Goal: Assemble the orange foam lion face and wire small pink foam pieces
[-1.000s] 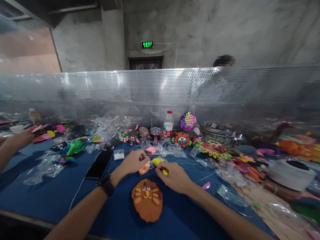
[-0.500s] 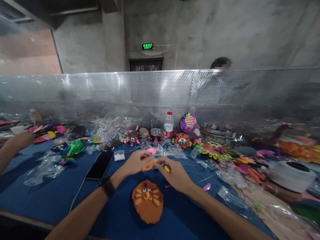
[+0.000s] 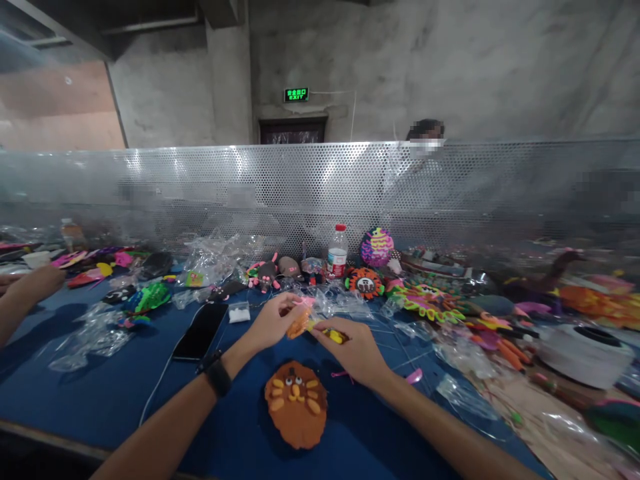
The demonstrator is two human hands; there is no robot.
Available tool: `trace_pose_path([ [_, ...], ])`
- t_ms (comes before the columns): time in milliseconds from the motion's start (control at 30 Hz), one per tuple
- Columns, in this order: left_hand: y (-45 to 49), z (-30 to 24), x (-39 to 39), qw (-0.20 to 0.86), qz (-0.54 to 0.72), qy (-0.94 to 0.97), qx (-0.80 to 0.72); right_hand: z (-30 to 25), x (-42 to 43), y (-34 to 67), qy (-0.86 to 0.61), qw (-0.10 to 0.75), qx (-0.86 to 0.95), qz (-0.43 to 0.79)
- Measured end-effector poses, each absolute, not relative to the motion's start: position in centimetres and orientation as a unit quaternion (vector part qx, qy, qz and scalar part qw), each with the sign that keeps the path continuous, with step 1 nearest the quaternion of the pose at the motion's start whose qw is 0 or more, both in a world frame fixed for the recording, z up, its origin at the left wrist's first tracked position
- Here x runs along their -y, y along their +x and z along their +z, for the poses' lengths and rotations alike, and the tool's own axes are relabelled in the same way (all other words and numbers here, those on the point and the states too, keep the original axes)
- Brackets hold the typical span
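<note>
On the blue table in front of me lies a brown clay lion-like face (image 3: pixel 296 420) with small googly eyes and orange clay strips on its cheeks. Beyond it, my left hand (image 3: pixel 273 325), wearing a dark wristband, pinches a lump of orange clay (image 3: pixel 298 325), which seems to be in clear wrapping. My right hand (image 3: pixel 353 350) has its fingers closed on a small yellow piece (image 3: pixel 334 336); its exact kind is unclear. The fingertips of both hands are close together, at the orange clay's right edge.
A black phone (image 3: pixel 201 331) with a white cable and a small white packet (image 3: pixel 239 313) lie left. Behind stand a red-capped bottle (image 3: pixel 337 252) and several clay figures. A white roll (image 3: pixel 583 353) sits right. Another person's hand (image 3: pixel 37 287) is at far left.
My left hand has lifted slightly, turning the orange clay more upright. My right fingers have shifted a little to the right, with more of the yellow piece showing. The brown face stays put.
</note>
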State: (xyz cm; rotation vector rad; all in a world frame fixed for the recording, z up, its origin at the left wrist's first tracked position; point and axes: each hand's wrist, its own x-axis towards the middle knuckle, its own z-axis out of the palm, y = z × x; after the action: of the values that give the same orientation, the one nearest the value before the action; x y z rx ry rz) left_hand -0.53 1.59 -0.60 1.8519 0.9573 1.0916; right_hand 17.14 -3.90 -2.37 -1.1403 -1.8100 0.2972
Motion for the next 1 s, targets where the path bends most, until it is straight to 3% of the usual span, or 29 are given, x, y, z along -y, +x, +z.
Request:
trace_pose_path([
  [167,-0.5,-0.2,-1.3,0.377,0.436,0.734,-0.358,-2.1,4.1,17.3,-0.490,0.495,0.704,0.137],
  [367,-0.7,0.6,-0.7,0.337,0.391,0.787,-0.336,-2.2,4.1,17.4,-0.474,0.462,0.711,0.236],
  [533,-0.7,0.7,-0.4,0.307,0.369,0.807,-0.343,-2.5,3.8,17.3,-0.472,0.500,0.663,0.297],
  [800,-0.6,0.4,-0.4,0.414,0.383,0.761,-0.319,-2.4,3.6,17.3,-0.460,0.485,0.657,0.348],
  [1000,-0.4,0.6,0.2,0.421,0.395,0.749,-0.325,-2.3,3.6,17.1,-0.439,0.487,0.646,0.391],
])
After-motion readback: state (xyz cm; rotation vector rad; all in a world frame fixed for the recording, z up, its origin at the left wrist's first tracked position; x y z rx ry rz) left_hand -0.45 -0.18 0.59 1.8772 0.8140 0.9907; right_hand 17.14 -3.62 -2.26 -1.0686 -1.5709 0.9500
